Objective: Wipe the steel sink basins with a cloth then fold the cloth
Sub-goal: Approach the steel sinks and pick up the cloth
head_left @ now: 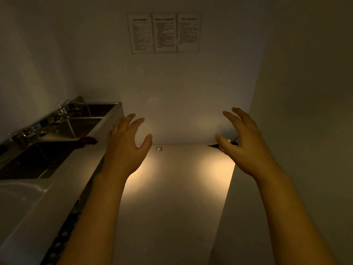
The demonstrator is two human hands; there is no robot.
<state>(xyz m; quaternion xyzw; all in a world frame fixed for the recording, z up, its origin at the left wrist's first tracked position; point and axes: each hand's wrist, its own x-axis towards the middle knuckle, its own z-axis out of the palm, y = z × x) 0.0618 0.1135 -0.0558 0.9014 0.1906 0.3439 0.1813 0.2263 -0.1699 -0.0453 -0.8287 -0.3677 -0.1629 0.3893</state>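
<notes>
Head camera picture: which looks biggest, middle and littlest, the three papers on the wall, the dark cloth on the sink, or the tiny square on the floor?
1. Three papers on the wall, together.
2. Dark cloth on the sink's front edge.
3. Small square, smallest.
The papers hang farther away, so they may really be even bigger.

The three wall notices [164, 33] above the fingers carry print too small to read. A dark object [214, 145] sits half hidden behind the right hand's [246, 144] fingers. The nearest sink basin [28, 161], left of the left hand's fingers, runs off the frame edge.
</notes>
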